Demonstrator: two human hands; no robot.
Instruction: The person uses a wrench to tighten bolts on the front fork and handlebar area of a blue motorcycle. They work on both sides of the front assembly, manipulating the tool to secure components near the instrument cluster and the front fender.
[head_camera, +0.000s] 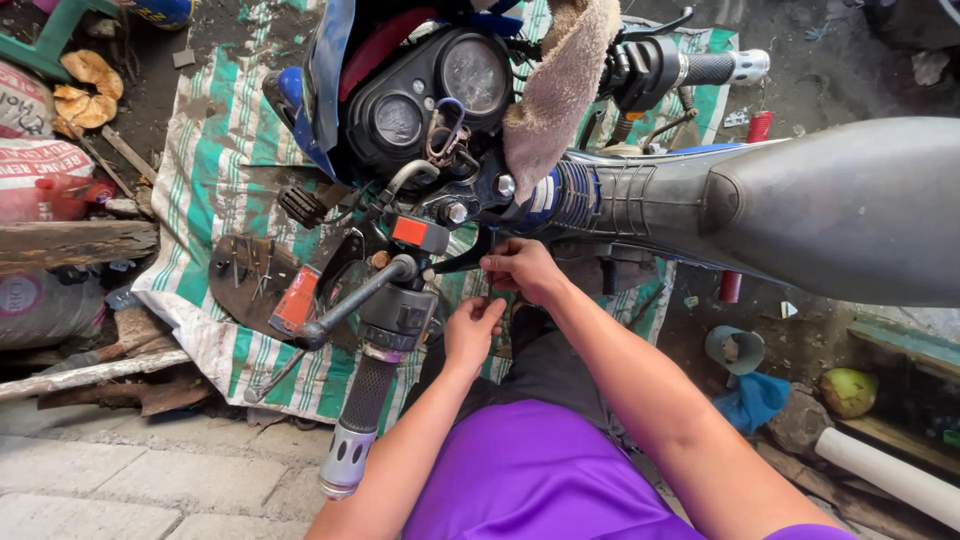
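Observation:
I look down on a motorcycle's handlebar. My right hand pinches its fingertips at the end of a thin black curved piece beside the switch housing with the red button. Just below, my left hand has its fingers curled close to the dark clamp above the black ribbed grip; whether it holds anything is hidden. A silver lever juts left from the clamp. Round gauges sit above, with a tan cloth draped over them.
The grey seat fills the right. A green-striped tarp under the bike carries a metal plate with nails and an orange tool. Wooden planks and sacks lie left; a teal cup, coconut and white pipe lie right.

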